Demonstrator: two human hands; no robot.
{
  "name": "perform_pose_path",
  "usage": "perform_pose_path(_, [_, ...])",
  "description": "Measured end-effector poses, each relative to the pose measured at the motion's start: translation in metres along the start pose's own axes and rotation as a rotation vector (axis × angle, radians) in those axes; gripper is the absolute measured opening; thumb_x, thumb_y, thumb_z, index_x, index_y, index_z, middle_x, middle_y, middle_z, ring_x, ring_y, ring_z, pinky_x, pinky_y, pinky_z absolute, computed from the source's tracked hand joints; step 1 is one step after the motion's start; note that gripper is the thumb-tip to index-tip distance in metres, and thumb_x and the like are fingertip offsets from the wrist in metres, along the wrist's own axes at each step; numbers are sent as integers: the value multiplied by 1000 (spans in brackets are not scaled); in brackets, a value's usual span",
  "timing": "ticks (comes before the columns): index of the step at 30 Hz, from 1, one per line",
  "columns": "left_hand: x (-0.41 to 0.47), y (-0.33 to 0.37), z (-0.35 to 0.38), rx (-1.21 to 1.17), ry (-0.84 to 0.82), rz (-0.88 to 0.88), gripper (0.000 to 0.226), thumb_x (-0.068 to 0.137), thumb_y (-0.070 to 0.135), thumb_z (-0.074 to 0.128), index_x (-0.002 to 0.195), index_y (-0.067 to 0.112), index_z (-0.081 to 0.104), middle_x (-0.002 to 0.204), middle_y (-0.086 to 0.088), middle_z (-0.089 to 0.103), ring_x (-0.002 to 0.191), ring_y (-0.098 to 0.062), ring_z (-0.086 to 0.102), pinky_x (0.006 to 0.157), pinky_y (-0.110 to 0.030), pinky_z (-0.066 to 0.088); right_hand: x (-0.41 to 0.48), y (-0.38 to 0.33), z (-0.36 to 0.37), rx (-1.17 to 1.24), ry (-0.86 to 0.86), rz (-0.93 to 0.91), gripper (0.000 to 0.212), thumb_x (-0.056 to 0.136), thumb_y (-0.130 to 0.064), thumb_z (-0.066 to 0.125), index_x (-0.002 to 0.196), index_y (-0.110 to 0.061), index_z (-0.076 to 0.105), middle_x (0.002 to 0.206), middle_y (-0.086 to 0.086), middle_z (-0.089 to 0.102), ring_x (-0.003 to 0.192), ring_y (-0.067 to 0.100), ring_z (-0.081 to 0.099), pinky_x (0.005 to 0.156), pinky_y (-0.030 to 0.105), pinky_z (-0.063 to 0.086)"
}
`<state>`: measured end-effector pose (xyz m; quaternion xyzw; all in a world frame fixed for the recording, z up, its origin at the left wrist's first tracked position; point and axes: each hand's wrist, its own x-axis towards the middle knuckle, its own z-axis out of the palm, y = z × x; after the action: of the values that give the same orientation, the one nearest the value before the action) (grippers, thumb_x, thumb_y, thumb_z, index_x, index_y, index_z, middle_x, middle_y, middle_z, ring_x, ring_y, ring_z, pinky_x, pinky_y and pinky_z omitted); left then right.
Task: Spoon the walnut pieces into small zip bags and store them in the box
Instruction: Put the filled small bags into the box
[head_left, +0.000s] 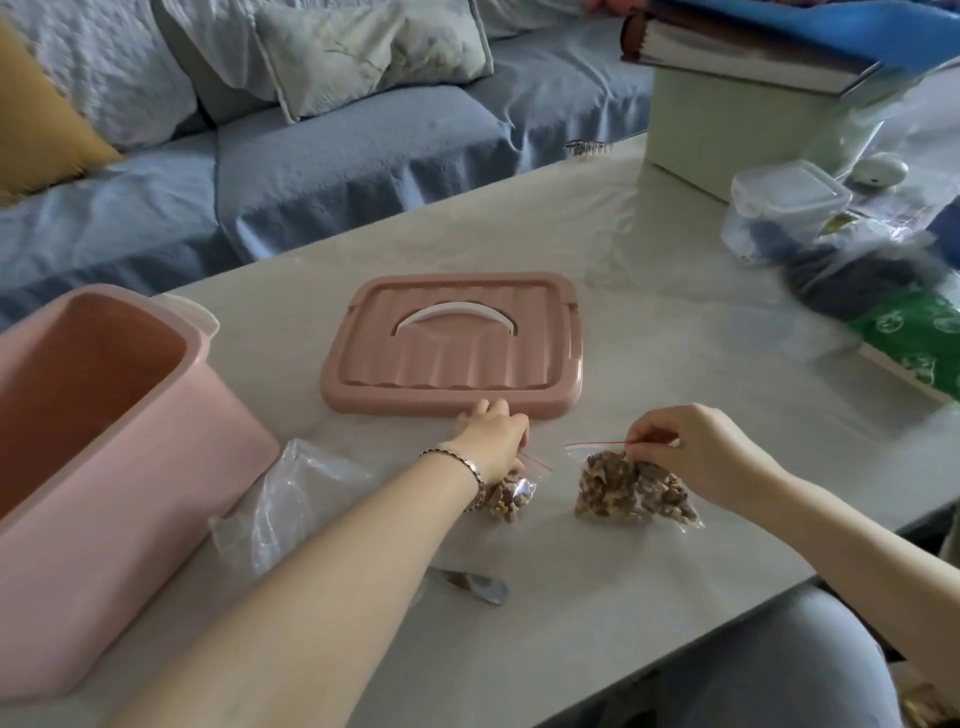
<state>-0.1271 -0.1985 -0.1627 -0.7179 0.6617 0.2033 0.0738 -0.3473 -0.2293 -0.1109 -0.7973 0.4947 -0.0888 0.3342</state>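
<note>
The left hand (491, 441) lies on top of one small zip bag (511, 499) with walnut pieces (501, 505) inside. Its fingers are bent down over the top of that bag and seem to hold it, but the hand hides the grip. A thin bracelet (462, 460) sits on its wrist. The right hand (696, 452) pinches the red zip line at the top of the other zip bag (628, 491) with its thumb and fingers. This bag is full of brown nut bits and lies on the table (675, 597) just below that hand. The two bags are close to each other, between the two hands, but do not touch. Just past the left hand's knuckles lies the pink lid (452, 364), flat on the table, with a white handle (457, 317) on top. The pink box (104, 467) stands far out to the left of the left arm, open at the top. Between the box and the left arm lies a crumpled clear bag (291, 499). The spoon (478, 582) lies on the table under the left arm, nearer to the person than both hands. Far past the right hand stands a see-through tub (789, 202) with a lid on.
</note>
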Motion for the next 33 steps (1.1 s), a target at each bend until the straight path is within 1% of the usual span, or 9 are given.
perform_pose_path(7, [-22, 5, -8, 47, 60, 20, 10, 92, 21, 52, 98, 17, 58, 115, -3, 54, 113, -24, 39, 97, -35, 26, -1, -14, 5, -37, 16, -21, 14, 81, -15, 66, 72, -25, 62, 75, -2, 65, 72, 16, 57, 67, 25, 42])
perform_pose_path(10, [-56, -1, -19, -105, 176, 24, 9, 92, 19, 47, 98, 18, 53, 102, -3, 63, 100, -26, 53, 82, -28, 31, -6, -23, 6, -68, 13, -43, 15, 82, -17, 65, 72, -28, 59, 80, -1, 67, 76, 20, 60, 73, 31, 49])
perform_pose_path(13, [-105, -20, -29, -223, 358, 31, 15, 88, 17, 56, 102, 20, 56, 97, 2, 66, 92, -22, 59, 74, -27, 38, -13, -37, 8, -103, 41, -77, 13, 84, -21, 63, 73, -27, 61, 77, 0, 68, 61, 15, 57, 68, 34, 52])
perform_pose_path(17, [-183, -54, -54, -464, 692, 33, 18, 77, 4, 72, 90, 16, 69, 82, 9, 65, 76, -2, 59, 70, -8, 41, -20, -74, 7, -40, 134, -187, 11, 83, -20, 66, 74, -25, 62, 61, -4, 64, 52, 7, 56, 62, 29, 50])
perform_pose_path(19, [-223, -74, -72, -463, 822, 41, 14, 74, 1, 72, 80, 13, 69, 72, 10, 62, 75, 4, 57, 68, -2, 40, -21, -102, 6, -16, 178, -267, 6, 81, -18, 68, 77, -21, 67, 60, -13, 60, 57, 0, 54, 60, 15, 43])
perform_pose_path(22, [-279, -114, -91, -389, 932, 8, 12, 77, 4, 67, 81, 16, 65, 83, 13, 60, 79, 12, 55, 73, 1, 37, -22, -158, 9, 6, 204, -391, 4, 80, -14, 69, 84, -13, 71, 65, -25, 55, 60, -7, 54, 59, 1, 37])
perform_pose_path(25, [-320, -164, -93, -288, 929, -58, 14, 80, 8, 63, 84, 22, 62, 92, 17, 55, 86, 5, 54, 78, -7, 39, -23, -219, 22, 48, 210, -514, 6, 78, -12, 70, 84, -14, 72, 67, -32, 51, 62, -21, 52, 62, -3, 35])
perform_pose_path(29, [-359, -217, -78, -327, 885, -194, 7, 84, 24, 56, 86, 29, 61, 91, 12, 61, 88, -5, 56, 83, -29, 45, -14, -298, 50, 144, 225, -588, 11, 80, -14, 69, 76, -23, 64, 66, -21, 57, 60, -4, 55, 57, -1, 36])
perform_pose_path(33, [-379, -246, -58, -555, 776, -288, 11, 90, 26, 53, 86, 35, 58, 98, 25, 65, 91, 5, 60, 87, -19, 45, 7, -379, 85, 188, 198, -633, 5, 80, -16, 69, 77, -17, 65, 63, -12, 57, 54, -3, 50, 51, 3, 36])
